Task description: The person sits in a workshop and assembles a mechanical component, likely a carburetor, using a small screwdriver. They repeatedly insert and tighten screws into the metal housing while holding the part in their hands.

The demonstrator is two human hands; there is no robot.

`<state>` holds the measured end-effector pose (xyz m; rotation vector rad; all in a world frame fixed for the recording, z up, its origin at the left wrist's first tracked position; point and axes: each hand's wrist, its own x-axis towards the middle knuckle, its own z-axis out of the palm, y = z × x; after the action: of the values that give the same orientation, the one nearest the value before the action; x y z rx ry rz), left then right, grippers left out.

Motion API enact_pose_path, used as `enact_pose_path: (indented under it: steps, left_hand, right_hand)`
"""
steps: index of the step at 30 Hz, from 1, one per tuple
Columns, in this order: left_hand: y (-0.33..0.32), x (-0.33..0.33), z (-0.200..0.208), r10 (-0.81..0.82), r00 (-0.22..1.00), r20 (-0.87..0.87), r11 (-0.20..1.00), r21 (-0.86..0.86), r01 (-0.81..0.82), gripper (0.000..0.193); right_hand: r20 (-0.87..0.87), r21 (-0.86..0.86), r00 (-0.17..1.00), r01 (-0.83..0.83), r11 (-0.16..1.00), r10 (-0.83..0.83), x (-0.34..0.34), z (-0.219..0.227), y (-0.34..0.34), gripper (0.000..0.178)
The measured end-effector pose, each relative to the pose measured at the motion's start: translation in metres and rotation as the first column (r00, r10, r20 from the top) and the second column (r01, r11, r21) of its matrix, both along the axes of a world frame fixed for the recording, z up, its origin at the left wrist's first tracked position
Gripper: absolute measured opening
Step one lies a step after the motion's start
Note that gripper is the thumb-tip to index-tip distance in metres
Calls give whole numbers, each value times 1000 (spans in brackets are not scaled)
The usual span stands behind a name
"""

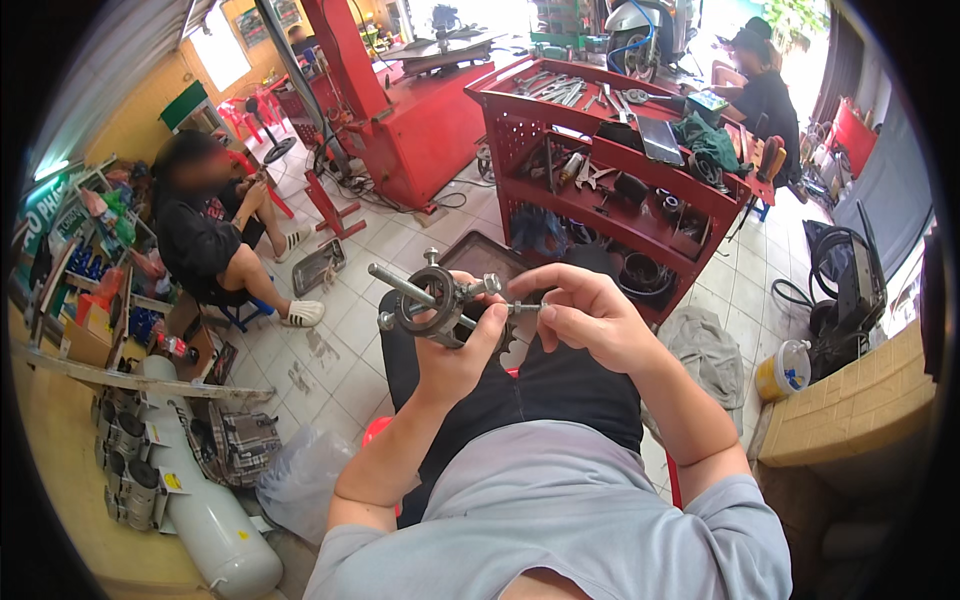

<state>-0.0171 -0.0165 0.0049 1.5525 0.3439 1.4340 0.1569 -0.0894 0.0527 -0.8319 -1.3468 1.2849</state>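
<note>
My left hand (462, 362) is closed around a dark metal ring tool (410, 318). Several bolts stick out around the ring, and a long steel rod (392, 280) passes across it. Just to the right, a thin threaded bolt (522, 308) points sideways from the tool toward my right hand (590, 312). The thumb and index finger of that hand pinch the bolt's outer end. Whether the bolt is threaded into the tool is hidden by my left fingers. Both hands are above my lap, over dark trousers.
A red tool cart (610, 170) with wrenches on top stands ahead. A metal tray (480, 255) lies on the tiled floor before my knees. One person (215, 220) sits at left, another (765, 100) at far right. A grey cylinder tank (215, 510) lies at lower left.
</note>
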Motion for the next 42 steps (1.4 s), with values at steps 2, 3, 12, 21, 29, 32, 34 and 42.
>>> enact_pose_path:
  steps: [2, 3, 12, 21, 29, 32, 34, 42]
  left_hand:
    - [-3, 0, 3, -24, 1000, 16, 999, -47, 25, 27]
    - [-4, 0, 4, -36, 999, 24, 997, -70, 37, 27]
    - [-2, 0, 2, -32, 999, 16, 999, -24, 33, 28]
    - [-4, -1, 3, -54, 998, 20, 997, -54, 55, 27]
    - [-3, -2, 0, -46, 999, 13, 998, -47, 46, 27]
    - [-3, -1, 1, -45, 999, 1, 998, -37, 45, 26]
    - [-4, -1, 3, -53, 999, 2, 998, -43, 53, 26]
    - [-5, -1, 1, -57, 998, 19, 998, -30, 57, 26]
  right_hand:
    - [41, 58, 999, -13, 998, 11, 3, -4, 3, 25]
    - [46, 85, 999, -22, 996, 18, 5, -7, 2, 26]
    - [101, 103, 995, 0, 995, -10, 6, -11, 1, 22]
    - [97, 121, 994, 28, 992, -40, 0, -12, 2, 24]
    - [25, 72, 992, 120, 990, -122, -7, -3, -2, 19]
    - [164, 177, 985, 28, 984, -57, 6, -17, 2, 22]
    - [129, 184, 990, 39, 982, -64, 2, -11, -2, 22]
    - [175, 256, 984, -6, 967, -40, 5, -14, -1, 22]
